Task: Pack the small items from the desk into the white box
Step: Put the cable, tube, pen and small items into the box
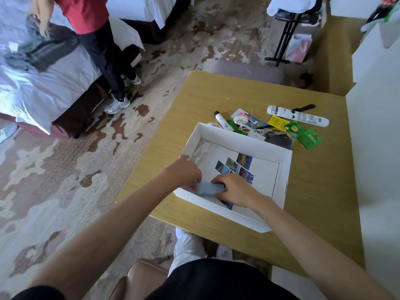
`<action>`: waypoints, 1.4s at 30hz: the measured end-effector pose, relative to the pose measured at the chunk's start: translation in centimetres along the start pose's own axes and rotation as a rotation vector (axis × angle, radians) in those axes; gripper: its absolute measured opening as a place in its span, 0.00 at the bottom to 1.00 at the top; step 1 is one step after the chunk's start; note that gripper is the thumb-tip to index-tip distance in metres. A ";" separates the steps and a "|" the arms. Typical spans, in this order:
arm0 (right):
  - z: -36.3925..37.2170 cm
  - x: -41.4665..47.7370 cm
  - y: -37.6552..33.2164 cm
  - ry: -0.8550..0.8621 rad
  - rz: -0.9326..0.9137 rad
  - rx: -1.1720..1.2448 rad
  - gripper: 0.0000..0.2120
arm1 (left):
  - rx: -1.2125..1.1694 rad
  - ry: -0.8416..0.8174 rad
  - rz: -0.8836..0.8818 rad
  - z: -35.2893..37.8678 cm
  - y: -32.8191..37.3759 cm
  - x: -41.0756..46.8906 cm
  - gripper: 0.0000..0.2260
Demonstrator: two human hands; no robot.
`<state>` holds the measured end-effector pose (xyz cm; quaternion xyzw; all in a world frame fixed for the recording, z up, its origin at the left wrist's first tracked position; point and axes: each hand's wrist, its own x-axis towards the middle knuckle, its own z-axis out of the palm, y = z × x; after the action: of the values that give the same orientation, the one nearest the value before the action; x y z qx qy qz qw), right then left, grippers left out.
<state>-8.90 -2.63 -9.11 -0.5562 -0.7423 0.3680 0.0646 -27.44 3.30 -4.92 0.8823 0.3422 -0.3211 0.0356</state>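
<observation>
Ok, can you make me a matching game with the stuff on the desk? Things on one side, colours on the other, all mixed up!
Things:
1. flat item held by both hands inside the white box
2. packet beside the long tube
3. sachet at the far right of the pile
4. nail file behind the long tube

Colours:
A. green
B. black
C. pale blue
D. yellow

Pairs: 1-C, 2-D, 3-A, 4-B

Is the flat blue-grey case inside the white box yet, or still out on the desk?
Inside. Both hands, left hand and right hand, press the flat blue-grey case into the near-left corner of the white cardboard box.
</observation>
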 end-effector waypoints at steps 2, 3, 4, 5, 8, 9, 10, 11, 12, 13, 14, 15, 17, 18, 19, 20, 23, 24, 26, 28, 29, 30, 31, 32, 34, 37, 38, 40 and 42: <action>0.2 0.1 -0.4 -0.014 0.004 0.078 0.23 | 0.021 -0.003 0.021 -0.2 -0.3 -0.2 0.13; 0.3 0.2 -0.6 -0.029 0.015 0.130 0.22 | 0.029 -0.004 0.027 -0.3 -0.3 -0.2 0.12; 0.4 0.2 -0.7 -0.047 0.031 0.188 0.21 | 0.030 -0.006 0.031 -0.3 -0.4 -0.3 0.12; 0.5 0.2 -0.7 -0.064 0.049 0.246 0.19 | 0.028 -0.004 0.037 -0.4 -0.4 -0.3 0.12; 0.7 0.3 -0.9 -0.076 0.084 0.367 0.16 | 0.008 0.042 0.053 -0.5 -0.6 -0.7 0.11; 0.7 0.3 -0.9 -0.074 0.092 0.385 0.15 | -0.001 0.054 0.057 -0.4 -0.7 -0.8 0.11; 0.7 0.3 -1.0 -0.078 0.097 0.396 0.15 | -0.014 0.062 0.062 -0.3 -0.8 -0.8 0.12; 0.6 0.3 -1.1 -0.084 0.099 0.402 0.15 | -0.038 0.075 0.063 -0.3 -1.0 -0.7 0.12; 0.5 0.2 -1.2 -0.085 0.096 0.397 0.15 | -0.082 0.104 0.058 -0.3 -1.2 -0.7 0.11; 0.3 0.1 -1.1 -0.071 0.090 0.386 0.15 | -0.153 0.147 0.046 -0.4 -1.4 -0.7 0.11; -0.2 0.1 -1.0 -0.037 0.088 0.377 0.14 | -0.246 0.214 0.037 -0.7 -1.8 -0.6 0.10; -0.8 0.0 -0.7 0.015 0.090 0.367 0.13 | -0.350 0.315 0.037 -1.0 -2.3 -0.5 0.09; -2.5 -0.1 -0.2 0.155 0.092 0.322 0.12 | -0.524 0.573 0.055 -1.6 -3.4 -0.2 0.08; -3.4 -0.1 0.1 0.230 0.094 0.287 0.11 | -0.566 0.673 0.058 -2.0 -3.9 0.1 0.08; -4.3 0.0 0.5 0.299 0.095 0.251 0.11 | -0.589 0.738 0.049 -2.5 -4.3 0.5 0.08; -5.2 0.0 0.8 0.361 0.097 0.223 0.10 | -0.604 0.774 0.034 -3.0 -4.6 1.1 0.08; -7.7 0.3 2.1 0.525 0.105 0.192 0.10 | -0.647 0.816 0.003 -4.7 -5.2 3.5 0.10; -8.6 0.4 2.6 0.573 0.117 0.183 0.10 | -0.669 0.822 -0.004 -5.4 -5.3 4.4 0.10; -10.2 1.0 3.3 0.662 0.141 0.169 0.09 | -0.713 0.793 -0.009 -6.6 -5.5 6.6 0.11; -11.5 1.9 3.8 0.729 0.175 0.132 0.07 | -0.741 0.696 -0.001 -7.7 -5.8 9.0 0.12; -12.1 2.5 4.1 0.743 0.203 0.107 0.06 | -0.746 0.636 0.003 -8.2 -6.0 10.3 0.12; -12.7 3.1 4.4 0.739 0.236 0.076 0.07 | -0.744 0.579 0.009 -8.6 -6.2 11.6 0.12; -13.3 3.7 4.9 0.715 0.273 0.038 0.07 | -0.738 0.531 0.020 -8.9 -6.4 12.8 0.11; -13.8 4.4 5.5 0.672 0.313 0.005 0.08 | -0.728 0.490 0.033 -9.2 -6.7 13.9 0.11; -14.7 6.1 6.6 0.552 0.410 -0.007 0.14 | -0.688 0.405 0.045 -9.5 -7.4 16.1 0.12; -15.1 8.7 8.2 0.333 0.547 -0.106 0.20 | -0.573 0.293 0.030 -9.3 -8.5 18.7 0.14; -15.0 9.4 8.7 0.267 0.568 -0.159 0.20 | -0.529 0.273 0.033 -9.2 -8.8 19.4 0.16; -14.8 10.6 9.6 0.162 0.590 -0.244 0.18 | -0.453 0.274 0.054 -9.1 -9.3 20.7 0.19; -14.4 11.6 10.3 0.079 0.614 -0.336 0.17 | -0.372 0.292 0.071 -9.0 -9.8 22.0 0.20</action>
<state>2.08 15.45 -8.74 -0.7702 -0.5874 0.2213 -0.1126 -16.37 26.07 -9.24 0.9090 0.3660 -0.1202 0.1591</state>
